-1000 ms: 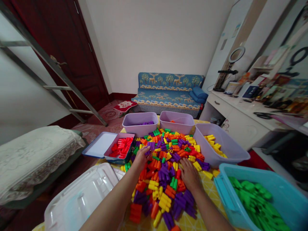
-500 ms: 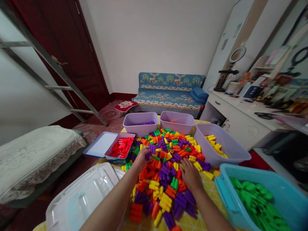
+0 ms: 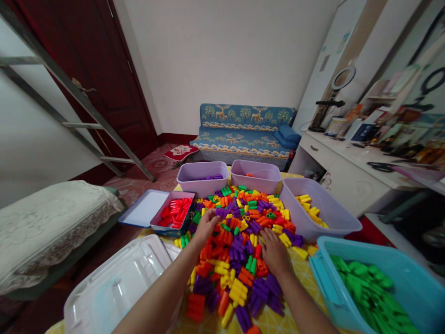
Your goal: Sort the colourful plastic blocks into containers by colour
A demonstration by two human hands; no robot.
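Note:
A wide heap of plastic tube-shaped building blocks [image 3: 238, 248] in orange, purple, yellow and green covers the middle of the table. On the heap's left side my left hand [image 3: 206, 226] is closed, its fingertips on a purple building block [image 3: 221, 212]. The thumb side is partly hidden. My right hand [image 3: 273, 249] lies over the right part of the pile, fingers stretched out and slightly apart, touching blocks beside a yellow block [image 3: 253, 240]. No block shows in its grasp.
Around the heap stand a lilac bin [image 3: 184, 184] with purple blocks, another lilac bin [image 3: 255, 181] with a few orange ones, and a larger lilac bin [image 3: 333, 227] with yellow ones. A turquoise tub [image 3: 330, 283] holds green blocks; a tin box [image 3: 168, 228] holds red ones. A translucent lid [image 3: 114, 287] lies left.
My left hand has shifted slightly up, its fingers now at the purple block farther up the pile. The right hand stays nearly in place.

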